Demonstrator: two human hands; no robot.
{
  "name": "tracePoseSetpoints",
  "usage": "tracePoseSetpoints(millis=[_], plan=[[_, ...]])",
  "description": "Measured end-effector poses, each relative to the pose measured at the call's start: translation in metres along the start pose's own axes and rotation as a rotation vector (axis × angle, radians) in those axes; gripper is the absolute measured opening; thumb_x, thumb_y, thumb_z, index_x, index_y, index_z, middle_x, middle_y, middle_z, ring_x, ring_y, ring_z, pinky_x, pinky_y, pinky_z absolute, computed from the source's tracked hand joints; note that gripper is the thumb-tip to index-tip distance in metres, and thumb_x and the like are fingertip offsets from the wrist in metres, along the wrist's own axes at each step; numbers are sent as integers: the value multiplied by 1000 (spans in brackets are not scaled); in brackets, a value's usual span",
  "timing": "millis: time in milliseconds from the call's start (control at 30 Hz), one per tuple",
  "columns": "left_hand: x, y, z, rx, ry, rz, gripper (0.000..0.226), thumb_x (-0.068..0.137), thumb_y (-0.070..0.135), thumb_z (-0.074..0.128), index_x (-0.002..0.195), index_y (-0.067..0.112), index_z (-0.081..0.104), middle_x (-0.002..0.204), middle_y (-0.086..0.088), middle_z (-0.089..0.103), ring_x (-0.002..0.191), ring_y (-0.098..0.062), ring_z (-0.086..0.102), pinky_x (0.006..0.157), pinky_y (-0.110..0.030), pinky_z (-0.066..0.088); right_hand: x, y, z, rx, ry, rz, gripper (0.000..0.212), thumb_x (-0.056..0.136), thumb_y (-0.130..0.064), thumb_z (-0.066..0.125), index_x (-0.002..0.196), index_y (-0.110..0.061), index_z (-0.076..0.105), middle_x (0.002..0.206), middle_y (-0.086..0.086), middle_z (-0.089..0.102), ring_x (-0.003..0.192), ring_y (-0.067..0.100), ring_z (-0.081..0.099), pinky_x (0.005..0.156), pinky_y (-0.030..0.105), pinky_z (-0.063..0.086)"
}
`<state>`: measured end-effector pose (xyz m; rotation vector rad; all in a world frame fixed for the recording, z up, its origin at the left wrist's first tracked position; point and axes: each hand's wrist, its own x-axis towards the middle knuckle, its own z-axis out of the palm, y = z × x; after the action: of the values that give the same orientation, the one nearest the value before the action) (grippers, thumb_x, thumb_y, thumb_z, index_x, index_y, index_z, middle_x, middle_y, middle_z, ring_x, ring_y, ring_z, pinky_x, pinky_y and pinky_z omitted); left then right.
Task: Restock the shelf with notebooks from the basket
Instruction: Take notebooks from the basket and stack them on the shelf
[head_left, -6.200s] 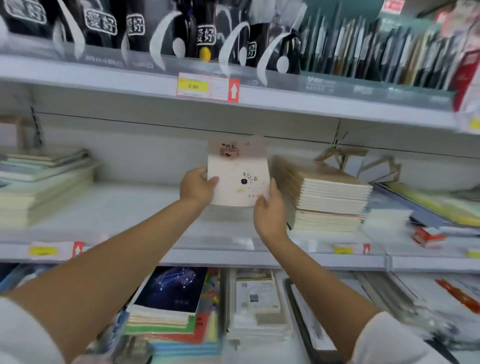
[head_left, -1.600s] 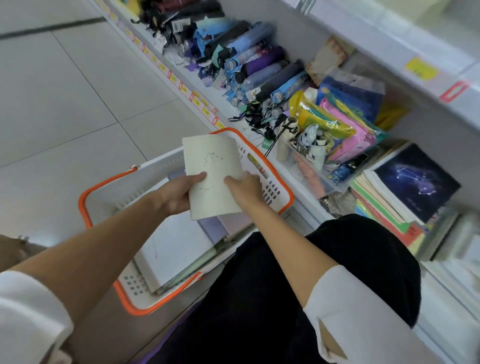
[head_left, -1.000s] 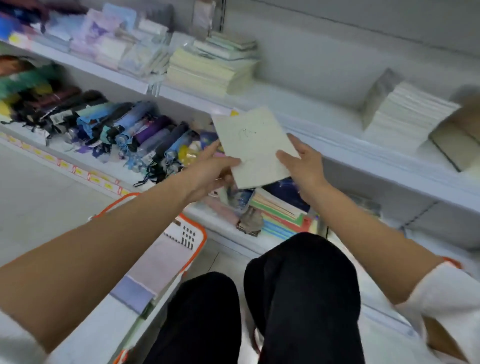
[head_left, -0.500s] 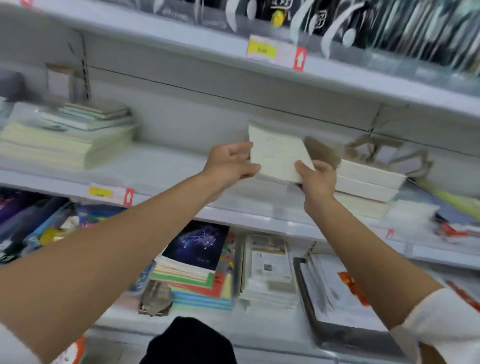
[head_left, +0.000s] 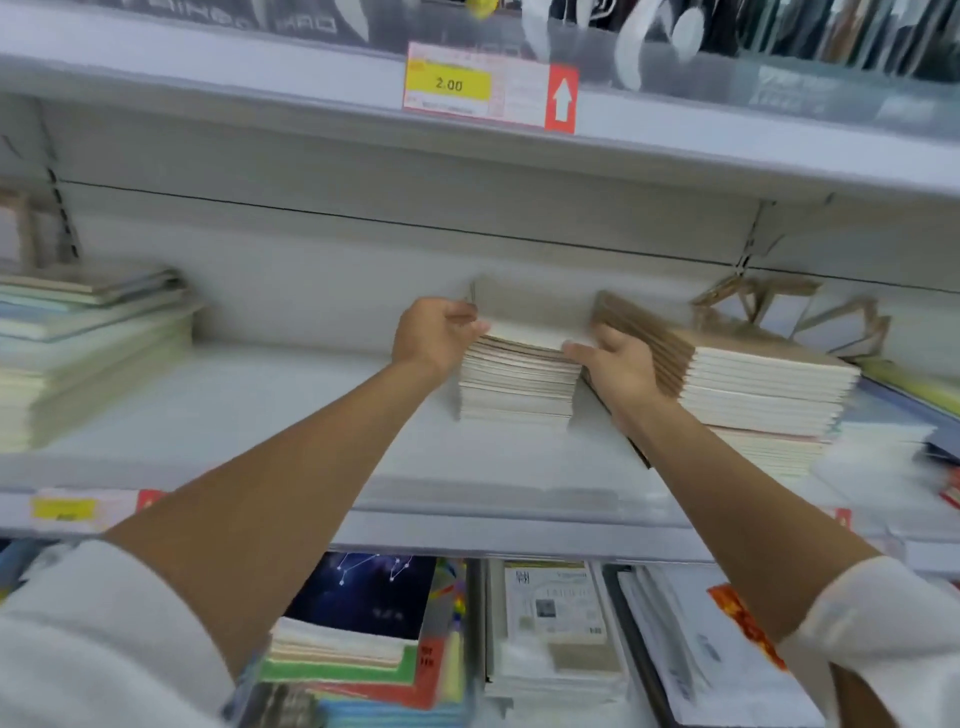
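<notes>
Fingers (head_left: 467, 328) of the left hand (head_left: 435, 336) curl over the left edge of a pale notebook (head_left: 524, 332), while the right hand (head_left: 618, 366) pinches its right edge between thumb and fingertips (head_left: 574, 348); motion blur hides the exact contact. The notebook lies on top of a short stack (head_left: 517, 387) on the middle shelf (head_left: 234, 415), so the step in hand looks like seating and squaring this copy on its pile. The next move probably calls for letting go with both hands and drawing them straight back, then turning to the basket, which is out of view, for another. On the right, a larger pile with brown spines (head_left: 753, 384) sits just beside the right hand, leaving little room there. On the left, bare shelf runs to a far stack (head_left: 88, 358), well apart. Overhead, the upper shelf edge with its price tag (head_left: 491, 85) limits lifting; the front lip (head_left: 493, 530) lies below the forearms.
</notes>
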<state>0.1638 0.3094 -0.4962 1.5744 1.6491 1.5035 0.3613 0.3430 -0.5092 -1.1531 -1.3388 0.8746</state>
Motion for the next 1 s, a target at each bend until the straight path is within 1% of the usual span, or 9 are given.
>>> tracePoseSetpoints(millis=[100,200,300,533,633,700,800,867,1000], plan=[[8,-9,8,40,53,39,33,82,34,75,109,16,73,109,1,72,100,-15,67,95,-30,51,8,10,-2,-8,37,-78,50,86,-10,71,131,3,54,104,-8,67,84,-10,62,79,4,44],[12,-17,17,106,144,80,27,82,41,73,104,24,75,106,6,73,95,-12,66,86,-27,52,16,17,0,-74,34,-78,48,88,-18,70,131,-2,57,124,8,64,107,12,60,98,22,45],[13,-20,22,86,245,74,22,81,42,73,96,26,77,100,12,73,92,-6,66,76,-19,47,25,22,2,-2,30,-40,46,85,-20,73,128,-7,61,121,10,64,108,19,62,85,16,48],[15,-17,24,130,303,74,16,80,43,73,85,29,77,79,18,70,70,0,59,54,-15,39,24,29,12,144,107,27,45,84,-18,75,126,-8,62,115,8,66,107,15,61,94,20,43],[7,-16,23,153,266,67,17,87,37,68,99,27,76,101,11,73,88,-9,66,62,-19,43,18,25,15,-39,148,-50,43,87,-20,71,126,-4,62,124,9,64,120,16,55,102,21,39],[0,-18,17,138,121,52,25,92,29,64,117,25,70,118,6,69,102,-18,66,82,-25,50,13,17,18,-162,181,-83,39,88,-19,69,123,-3,64,127,11,63,127,20,52,110,26,36],[-19,-19,-3,52,-59,16,33,92,24,64,125,19,64,121,1,66,96,-27,68,91,-40,53,-1,2,25,-272,304,-113,30,84,-16,72,112,-8,72,118,12,67,118,27,56,107,33,39],[-36,-21,-21,68,-1,9,9,89,26,67,97,22,66,93,4,67,81,-22,66,83,-38,55,-23,-5,41,-332,351,-203,22,82,-18,73,103,-10,74,113,11,68,113,28,56,103,37,41],[-78,-36,-73,132,215,-30,35,84,10,59,60,23,38,57,9,40,54,-12,36,58,-29,36,-93,-11,89,-158,140,-310,9,83,-9,69,92,-10,72,97,6,68,88,19,60,84,28,49]])
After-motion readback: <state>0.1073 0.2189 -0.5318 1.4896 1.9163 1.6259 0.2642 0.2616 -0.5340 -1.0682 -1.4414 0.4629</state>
